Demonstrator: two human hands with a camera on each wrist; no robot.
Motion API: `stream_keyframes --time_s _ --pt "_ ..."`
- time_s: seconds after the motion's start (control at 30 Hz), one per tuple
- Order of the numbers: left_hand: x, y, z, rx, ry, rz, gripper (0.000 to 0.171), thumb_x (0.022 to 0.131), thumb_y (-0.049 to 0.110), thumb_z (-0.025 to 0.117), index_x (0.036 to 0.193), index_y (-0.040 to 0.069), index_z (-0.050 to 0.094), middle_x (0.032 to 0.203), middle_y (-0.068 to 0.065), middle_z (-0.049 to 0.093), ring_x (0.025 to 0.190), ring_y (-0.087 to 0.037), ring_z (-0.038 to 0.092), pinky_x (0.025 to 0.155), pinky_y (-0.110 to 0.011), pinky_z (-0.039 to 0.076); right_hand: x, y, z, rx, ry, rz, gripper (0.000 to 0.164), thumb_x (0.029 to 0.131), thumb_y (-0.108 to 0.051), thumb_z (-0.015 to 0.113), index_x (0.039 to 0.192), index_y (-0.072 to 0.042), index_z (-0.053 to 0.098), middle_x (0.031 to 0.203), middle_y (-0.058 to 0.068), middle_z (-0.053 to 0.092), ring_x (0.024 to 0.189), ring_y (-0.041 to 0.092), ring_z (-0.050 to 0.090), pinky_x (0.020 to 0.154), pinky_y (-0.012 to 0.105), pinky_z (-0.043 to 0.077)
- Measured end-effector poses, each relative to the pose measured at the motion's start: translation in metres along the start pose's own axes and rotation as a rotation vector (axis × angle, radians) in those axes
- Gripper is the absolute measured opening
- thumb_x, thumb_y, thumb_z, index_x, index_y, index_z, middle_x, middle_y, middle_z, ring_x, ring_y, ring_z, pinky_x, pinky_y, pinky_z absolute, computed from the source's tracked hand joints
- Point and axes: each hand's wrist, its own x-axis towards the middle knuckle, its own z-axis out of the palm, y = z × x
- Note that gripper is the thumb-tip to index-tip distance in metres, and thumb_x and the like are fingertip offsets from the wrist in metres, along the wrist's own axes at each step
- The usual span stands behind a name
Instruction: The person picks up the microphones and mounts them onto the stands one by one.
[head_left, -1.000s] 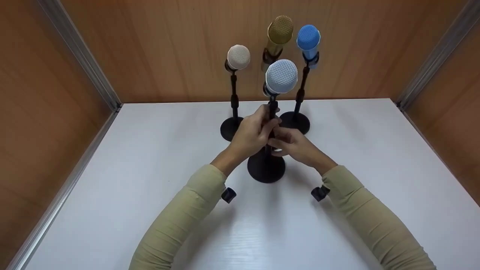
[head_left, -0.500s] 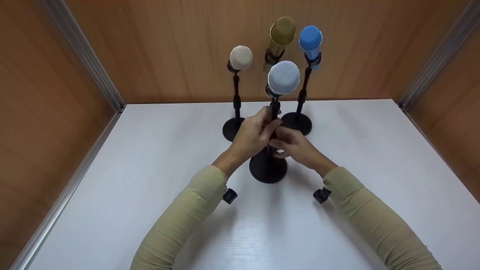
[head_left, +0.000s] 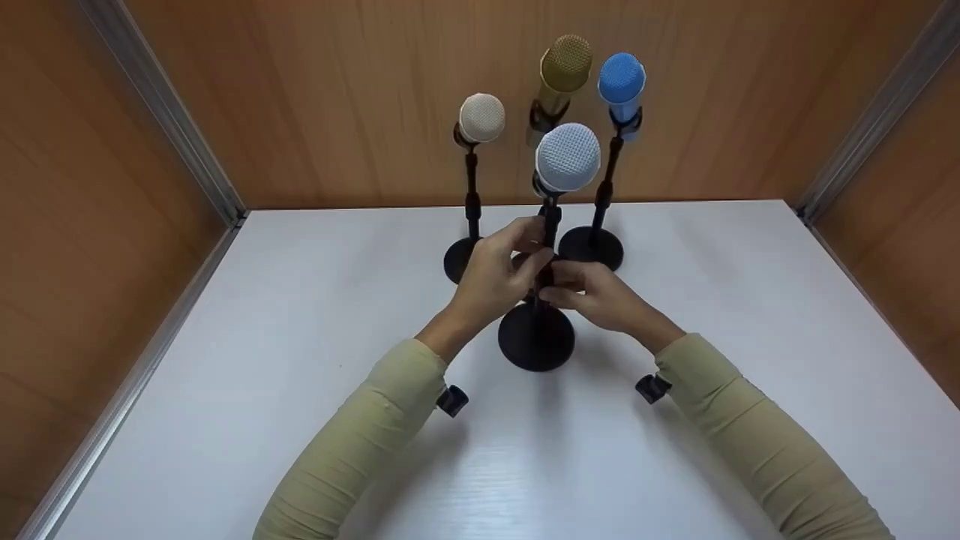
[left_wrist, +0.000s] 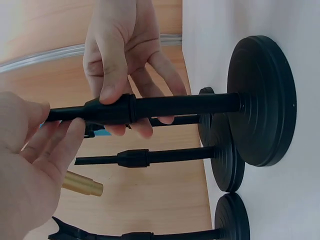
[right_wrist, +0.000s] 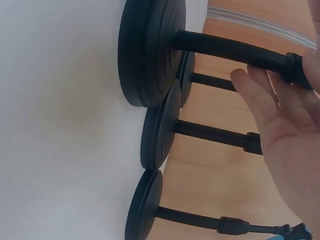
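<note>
A microphone with a pale blue-white mesh head [head_left: 568, 157] sits atop a black microphone stand [head_left: 536, 337], its round base on the white table. My left hand [head_left: 487, 285] holds the stand's thin upper pole between thumb and fingers, below the microphone. Lower down, my right hand [head_left: 604, 300] grips the thick collar [left_wrist: 117, 110] where the pole narrows. In the left wrist view the right thumb presses on this collar, with the fingers behind it. The right wrist view shows the right fingers [right_wrist: 255, 95] along the pole near the collar.
Behind stand three more microphones on black stands: a cream one [head_left: 482, 118] at left, a gold one [head_left: 566, 64] in the middle and a blue one [head_left: 621, 79] at right. Wooden panels [head_left: 337, 97] with metal strips enclose the white table [head_left: 262, 337].
My left hand has shifted slightly left and down, its thumb and forefinger spreading a little. My right hand has moved slightly lower. The stand's base stays in place.
</note>
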Motion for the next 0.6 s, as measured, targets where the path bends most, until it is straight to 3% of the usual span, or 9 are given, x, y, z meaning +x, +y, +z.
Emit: stream_keyframes --time_s 0.13,0.27,0.37,0.5,0.6 --pt "0.002 0.0 0.001 0.031 0.037 0.002 0.023 0.098 -0.001 0.064 0.121 -0.002 0.062 0.108 -0.011 0.069 0.095 -0.011 0.066 0.08 -0.024 0.058 0.005 -0.001 0.002 -0.062 0.024 -0.047 0.028 0.097 -0.012 0.069 0.123 -0.001 0.068 0.11 0.011 0.074 0.098 0.023 0.071 0.085 0.032 0.059" --pt "-0.002 -0.001 -0.005 0.091 -0.011 -0.04 0.026 0.099 0.003 0.064 0.124 0.0 0.059 0.111 -0.01 0.067 0.097 -0.012 0.067 0.082 -0.023 0.057 0.006 -0.002 0.0 -0.153 0.015 -0.055 0.023 0.096 -0.013 0.071 0.116 -0.002 0.071 0.104 0.007 0.075 0.093 0.023 0.072 0.083 0.034 0.06" --pt "-0.012 -0.007 -0.014 0.226 -0.143 -0.136 0.029 0.099 0.009 0.066 0.126 0.002 0.059 0.114 -0.008 0.067 0.1 -0.014 0.066 0.086 -0.024 0.055 0.003 -0.005 -0.003 -0.293 -0.057 0.009 0.025 0.095 -0.019 0.074 0.117 -0.007 0.072 0.109 0.003 0.074 0.101 0.023 0.071 0.089 0.038 0.058" --pt "-0.031 -0.02 -0.023 0.459 -0.399 -0.332 0.044 0.098 0.023 0.07 0.136 0.005 0.057 0.129 -0.008 0.063 0.115 -0.02 0.062 0.098 -0.034 0.051 -0.002 -0.007 -0.003 -0.452 -0.204 0.174 0.048 0.095 -0.032 0.074 0.133 -0.004 0.064 0.129 0.01 0.068 0.123 0.028 0.062 0.103 0.046 0.05" --pt "-0.041 -0.03 -0.021 0.573 -0.55 -0.426 0.059 0.096 0.033 0.072 0.145 0.006 0.052 0.143 -0.013 0.055 0.127 -0.028 0.056 0.105 -0.042 0.047 -0.004 -0.005 0.002 -0.52 -0.258 0.248 0.06 0.093 -0.036 0.075 0.139 -0.001 0.059 0.138 0.014 0.062 0.131 0.03 0.055 0.109 0.049 0.044"
